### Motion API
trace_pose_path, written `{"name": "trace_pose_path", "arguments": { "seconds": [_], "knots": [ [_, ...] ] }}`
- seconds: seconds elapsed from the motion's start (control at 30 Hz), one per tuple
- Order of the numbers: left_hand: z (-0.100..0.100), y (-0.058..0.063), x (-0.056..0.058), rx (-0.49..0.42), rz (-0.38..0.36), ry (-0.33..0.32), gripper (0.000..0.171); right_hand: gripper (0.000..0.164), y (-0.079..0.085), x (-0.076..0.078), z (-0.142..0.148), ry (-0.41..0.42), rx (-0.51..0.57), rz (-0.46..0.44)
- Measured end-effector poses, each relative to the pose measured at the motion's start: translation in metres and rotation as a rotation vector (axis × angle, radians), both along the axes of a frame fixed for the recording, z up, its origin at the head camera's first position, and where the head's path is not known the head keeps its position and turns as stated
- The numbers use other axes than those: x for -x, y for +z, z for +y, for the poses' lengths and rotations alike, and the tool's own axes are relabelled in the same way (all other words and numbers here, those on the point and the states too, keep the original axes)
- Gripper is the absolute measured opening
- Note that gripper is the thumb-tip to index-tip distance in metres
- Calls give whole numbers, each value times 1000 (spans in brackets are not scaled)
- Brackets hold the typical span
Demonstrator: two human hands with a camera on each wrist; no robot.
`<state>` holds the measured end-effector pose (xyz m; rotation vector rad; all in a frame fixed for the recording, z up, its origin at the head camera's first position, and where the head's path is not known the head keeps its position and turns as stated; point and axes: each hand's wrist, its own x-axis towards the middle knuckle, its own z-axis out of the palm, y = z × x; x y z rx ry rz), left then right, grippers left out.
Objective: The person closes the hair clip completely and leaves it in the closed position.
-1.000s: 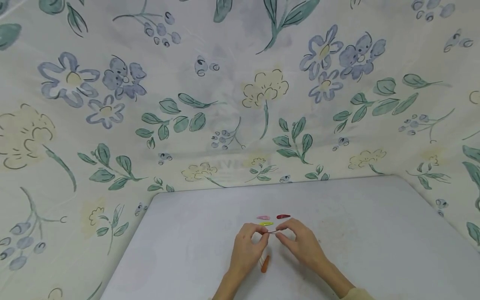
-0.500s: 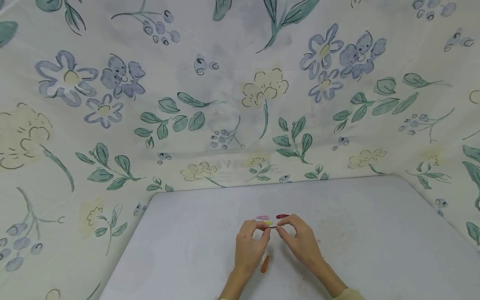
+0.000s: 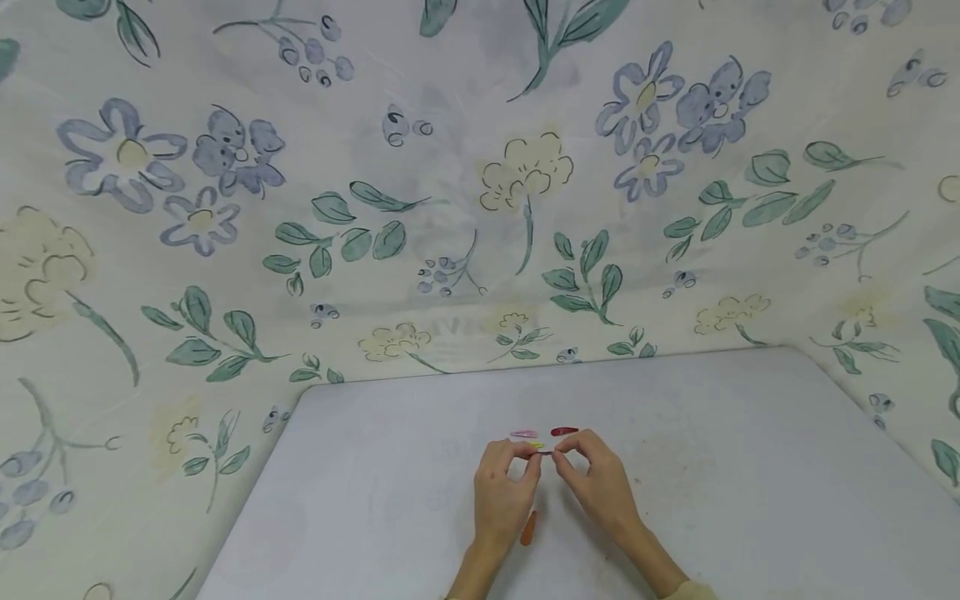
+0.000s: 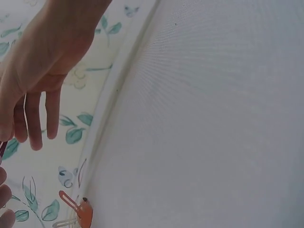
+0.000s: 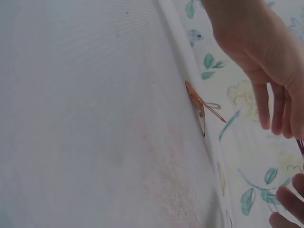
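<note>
Both hands meet over the middle of the table around a thin dark purple hair clip (image 3: 546, 452), seen edge-on. My left hand (image 3: 501, 492) pinches one end of it between thumb and forefinger. At the other end, my right hand (image 3: 598, 492) has the same kind of pinch. The clip shows only as a dark sliver at the edge of the right wrist view. Below the hands lies an orange snap hair clip (image 3: 528, 529), with its arm sprung open in the left wrist view. Beside it there is a pale clip (image 4: 65, 222), which the left hand hides in the head view.
Just beyond the fingers lie a pink hair clip (image 3: 523, 434), a dark red one (image 3: 564, 432) and a yellow one (image 3: 535, 445), partly covered by the left fingers. The white table (image 3: 750, 467) ends at a flowered cloth (image 3: 480, 250) behind and at both sides.
Both hands, with the purple clip between them, have shifted slightly away from the body, mostly in the first half second. The left fingers now cover part of the yellow clip.
</note>
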<state>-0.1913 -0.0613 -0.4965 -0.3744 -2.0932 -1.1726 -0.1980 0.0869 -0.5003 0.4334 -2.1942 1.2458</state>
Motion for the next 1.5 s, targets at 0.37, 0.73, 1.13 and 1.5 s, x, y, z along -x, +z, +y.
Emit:
{"name": "trace_pose_path", "arguments": {
  "seconds": [0.37,0.73,1.13,1.5],
  "knots": [
    [4,3,-3,-39,-44,36,16,21,1,-1,-2,-8,15,-29],
    [2,10,-4,-124,-129,-34,13,17,6,-4,-5,38,105,-78],
    [0,13,-7,-185,-277,-98,10,12,9,-3,-4,92,223,-150],
    [-2,9,-6,-260,-302,-188,13,11,8,-2,1,139,266,-218]
  ]
}}
